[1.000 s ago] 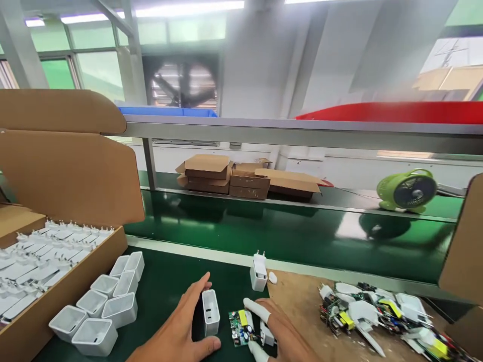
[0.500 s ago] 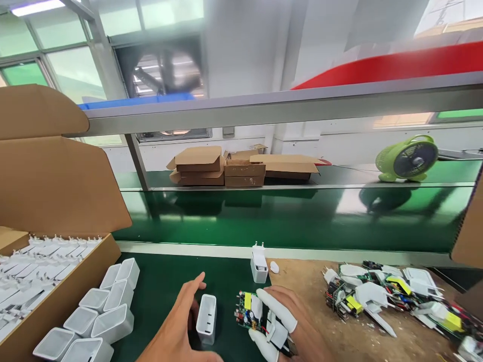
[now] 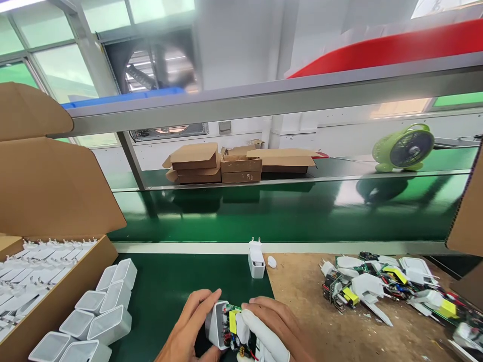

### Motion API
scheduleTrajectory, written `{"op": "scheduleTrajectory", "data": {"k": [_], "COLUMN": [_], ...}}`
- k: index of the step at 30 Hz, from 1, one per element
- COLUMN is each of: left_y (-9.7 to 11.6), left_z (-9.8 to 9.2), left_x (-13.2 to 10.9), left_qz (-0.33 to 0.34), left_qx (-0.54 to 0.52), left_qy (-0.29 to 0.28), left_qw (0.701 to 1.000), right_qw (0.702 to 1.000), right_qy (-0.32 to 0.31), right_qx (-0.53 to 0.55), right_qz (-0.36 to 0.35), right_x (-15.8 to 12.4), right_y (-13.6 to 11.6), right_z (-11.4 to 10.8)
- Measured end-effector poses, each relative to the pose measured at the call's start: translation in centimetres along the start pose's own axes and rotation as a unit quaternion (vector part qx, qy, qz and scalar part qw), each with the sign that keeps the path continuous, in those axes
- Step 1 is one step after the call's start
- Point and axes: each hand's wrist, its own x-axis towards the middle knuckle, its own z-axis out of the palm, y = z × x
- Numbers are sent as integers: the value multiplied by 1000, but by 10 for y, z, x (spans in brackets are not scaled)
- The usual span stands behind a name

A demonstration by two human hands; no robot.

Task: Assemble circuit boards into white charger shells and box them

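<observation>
My left hand (image 3: 194,329) is closed around a white plastic charger housing (image 3: 217,324), tipped on its side with its opening facing right. My right hand (image 3: 275,329), with white covers on some of its fingers, grips a charger circuit board (image 3: 234,327) carrying a yellow part and small components. The board's left end is at the mouth of the housing; how far it reaches inside I cannot tell. Beyond my hands, a white charger (image 3: 257,261) with two prongs stands upright on the green mat. Beside it lies a small white oval piece (image 3: 271,261).
Several empty white housings (image 3: 109,322) stand in rows at left, beside a cardboard box (image 3: 75,281) of white pronged parts. A pile of circuit boards (image 3: 373,286) lies on the brown board at right. Behind are a green conveyor (image 3: 241,216), cardboard boxes (image 3: 241,168) and a green fan (image 3: 405,147).
My left hand has picked up the housing that stood on the mat and tipped it over. My right hand has brought the circuit board left to its opening. The view has shifted slightly.
</observation>
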Motion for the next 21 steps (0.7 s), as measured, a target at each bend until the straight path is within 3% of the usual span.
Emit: {"op": "scheduleTrajectory", "data": {"k": [8,14,21], "left_y": [-5,-5,2], "left_z": [2,3,3], "left_x": [0,-1,3], "left_qz": [48,38,66], "left_qx": [18,18,17], "left_qy": [16,1,23], "left_qw": [999,999,997], "right_qw": [997,995,993], "right_qy": [-38,-55,-35], "right_qx": [-71,-79,-114], "right_qz": [11,18,-6], "right_x": [12,16,18], "right_y": [-12,-14,-15], "right_z": [-11,-15,-11]}}
